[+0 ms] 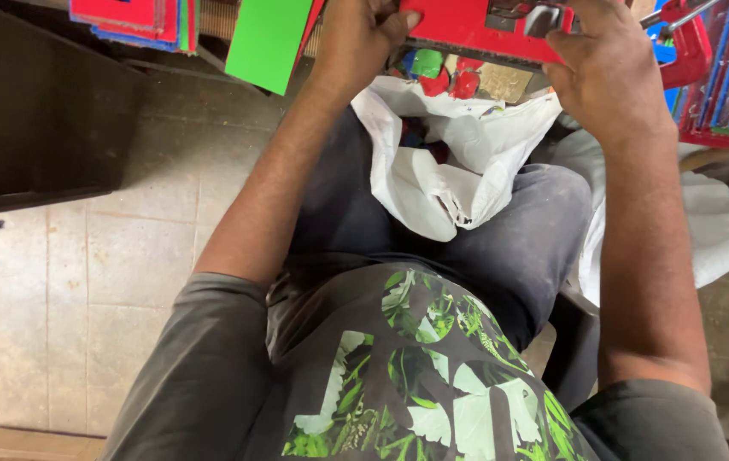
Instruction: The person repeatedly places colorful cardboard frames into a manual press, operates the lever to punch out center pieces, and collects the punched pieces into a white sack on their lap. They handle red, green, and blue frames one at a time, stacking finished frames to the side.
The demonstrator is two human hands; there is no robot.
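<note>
Head camera view, looking straight down a seated person's body. Nearest is a dark grey t-shirt printed with green leaf shapes (433,376), then dark trousers (501,248) over the knees. Across the lap lies an open white plastic bag (458,162), with small red and green plastic pieces (443,75) showing inside its mouth. Beyond the knees, both arms reach forward. The left hand (356,38) is closed on the left end of a flat red plastic panel (467,30), thumb pressed on top. The right hand (608,72) is clamped over the panel's right end, fingers curled round its edge. The panel is held in the air just above the bag, at the top of the frame, with a small metal fitting (522,17) on it. A green plastic sheet (266,38) hangs just beside the left hand. Stacks of red and blue sheets (138,21) sit further back on both sides, and a tiled concrete floor (108,273) lies to the left. One likely risk: if either grip slips, the panel could drop into the bag or knock the green sheet loose.
</note>
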